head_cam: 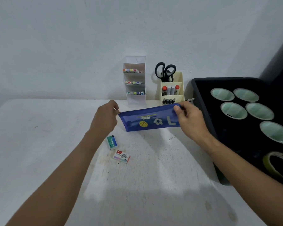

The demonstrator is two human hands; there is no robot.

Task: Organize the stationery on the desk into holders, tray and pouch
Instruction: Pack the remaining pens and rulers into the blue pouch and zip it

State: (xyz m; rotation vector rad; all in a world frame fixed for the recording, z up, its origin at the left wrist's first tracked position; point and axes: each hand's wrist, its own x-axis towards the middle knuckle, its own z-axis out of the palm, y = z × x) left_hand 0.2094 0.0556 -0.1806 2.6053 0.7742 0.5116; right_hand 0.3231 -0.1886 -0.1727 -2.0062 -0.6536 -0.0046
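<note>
A blue mesh pouch [149, 119] with ball stickers hangs just above the white desk [39, 144]. My left hand [105, 119] pinches the zipper pull at the pouch's left end. My right hand [190, 120] grips the pouch's upper right corner. Two small staple boxes lie on the desk below my left hand: a green one [112, 142] and a white-and-red one [121, 156].
A white tiered holder [135, 81] with coloured markers and a cream holder [172, 90] with scissors [165, 71] and markers stand against the wall. A black tray [204, 98] on the right holds several green tape rolls and a yellowish one [278, 165].
</note>
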